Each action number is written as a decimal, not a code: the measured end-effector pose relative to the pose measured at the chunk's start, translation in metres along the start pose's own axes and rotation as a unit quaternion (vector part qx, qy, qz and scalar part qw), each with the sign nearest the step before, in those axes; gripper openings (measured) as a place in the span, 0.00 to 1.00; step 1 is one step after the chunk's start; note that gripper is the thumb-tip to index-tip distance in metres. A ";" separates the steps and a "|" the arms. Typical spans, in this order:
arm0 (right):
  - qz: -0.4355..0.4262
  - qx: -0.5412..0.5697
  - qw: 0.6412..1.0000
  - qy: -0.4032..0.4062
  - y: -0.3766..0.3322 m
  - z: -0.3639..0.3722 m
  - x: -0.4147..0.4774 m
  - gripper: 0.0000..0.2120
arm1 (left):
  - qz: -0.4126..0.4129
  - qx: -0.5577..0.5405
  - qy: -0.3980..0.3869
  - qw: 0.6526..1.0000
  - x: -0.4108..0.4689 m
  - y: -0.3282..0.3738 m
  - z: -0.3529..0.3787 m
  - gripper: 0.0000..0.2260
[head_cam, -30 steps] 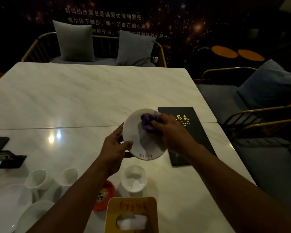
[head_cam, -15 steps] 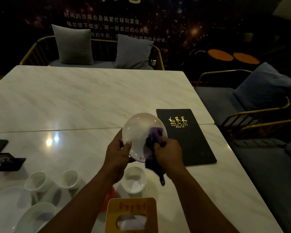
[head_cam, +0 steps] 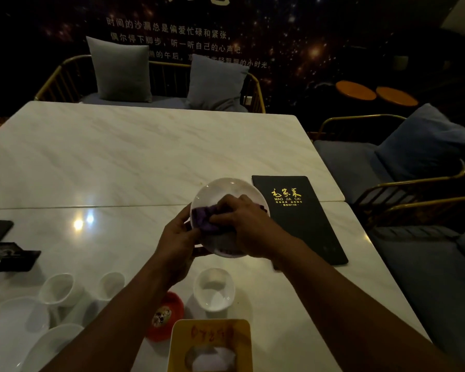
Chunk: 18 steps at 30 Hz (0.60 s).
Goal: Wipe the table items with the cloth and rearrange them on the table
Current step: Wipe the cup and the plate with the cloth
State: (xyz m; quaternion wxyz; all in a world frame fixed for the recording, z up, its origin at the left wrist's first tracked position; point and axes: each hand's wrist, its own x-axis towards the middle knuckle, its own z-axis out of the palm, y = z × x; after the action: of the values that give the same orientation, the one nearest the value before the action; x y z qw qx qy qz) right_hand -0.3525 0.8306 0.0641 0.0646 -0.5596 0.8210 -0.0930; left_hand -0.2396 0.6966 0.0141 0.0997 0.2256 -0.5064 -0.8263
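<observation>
A small white plate (head_cam: 226, 189) is held tilted above the marble table (head_cam: 145, 157), gripped at its left edge by my left hand (head_cam: 176, 237). My right hand (head_cam: 242, 221) grips a purple cloth (head_cam: 204, 217) and presses it against the plate's face, near the left side. On the table below stand a small white bowl (head_cam: 214, 288), two white cups (head_cam: 59, 288) (head_cam: 110, 284), and two white plates (head_cam: 8, 326) (head_cam: 51, 347) at the near left.
A black menu (head_cam: 304, 224) lies right of the held plate. A red dish (head_cam: 169, 315) and a yellow tissue box (head_cam: 211, 345) sit at the near edge. Black cards (head_cam: 14, 256) lie at far left. Cushioned chairs (head_cam: 414, 167) stand right and behind.
My right hand has swept the cloth from the plate's lower right edge up and leftwards across its face. The plate has stayed in my left hand.
</observation>
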 end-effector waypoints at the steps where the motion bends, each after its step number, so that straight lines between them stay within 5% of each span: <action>1: -0.008 -0.013 1.000 -0.017 0.003 -0.002 -0.004 0.21 | -0.003 -0.009 0.007 1.000 0.002 -0.002 -0.003 0.24; 6: 0.019 -0.113 0.987 -0.114 0.028 -0.003 -0.023 0.19 | -0.021 -0.027 0.066 0.997 0.021 -0.014 -0.014 0.22; 8: 0.095 -0.118 0.982 -0.112 0.046 0.005 -0.028 0.17 | -0.037 -0.004 0.089 0.995 0.033 -0.022 -0.018 0.23; 10: 0.240 -0.006 0.968 -0.069 0.064 0.020 -0.034 0.15 | -0.054 0.033 0.114 0.991 0.047 -0.032 -0.022 0.24; 12: 0.400 0.227 0.888 0.006 0.075 0.038 -0.037 0.15 | -0.077 0.065 0.134 0.986 0.061 -0.043 -0.025 0.24; 15: 0.516 0.488 0.702 0.054 0.078 0.069 -0.032 0.15 | -0.119 0.085 0.162 0.976 0.078 -0.057 -0.028 0.25; 16: 0.520 0.511 0.682 0.046 0.078 0.081 -0.028 0.15 | -0.132 0.093 0.167 0.973 0.082 -0.062 -0.030 0.26; 18: 0.503 0.509 0.698 0.020 0.081 0.104 -0.019 0.14 | -0.155 0.114 0.170 0.967 0.093 -0.071 -0.033 0.27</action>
State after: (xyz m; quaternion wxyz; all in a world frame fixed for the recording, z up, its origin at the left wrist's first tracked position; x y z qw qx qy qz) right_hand -0.3967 0.8688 -0.0555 0.3604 0.0574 0.8086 -0.4615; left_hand -0.3006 0.6669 -0.0864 0.0287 0.4483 -0.5314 -0.7182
